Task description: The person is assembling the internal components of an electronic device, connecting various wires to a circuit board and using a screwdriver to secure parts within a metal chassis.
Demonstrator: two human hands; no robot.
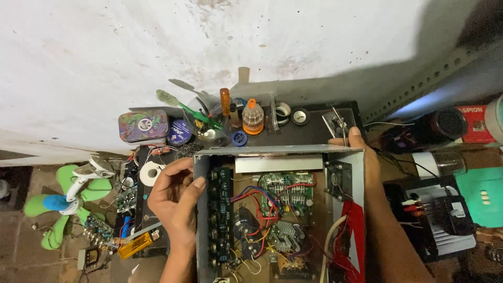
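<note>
Though open-topped, metal chassis (277, 152) between left hand (175, 196) and right hand (367, 152); both gripping.

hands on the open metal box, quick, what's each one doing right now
Left hand: closed on the left wall of the open grey metal electronics box.
Right hand: fingers curled over the box's far right corner, gripping it.

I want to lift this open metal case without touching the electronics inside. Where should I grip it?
Probably by the two outer side walls, from outside, as the hands do now: left hand on the left wall, right hand at the far right corner. The open metal case has no lid, so circuit boards and wires lie exposed; fingers should stay on the rims.
</note>
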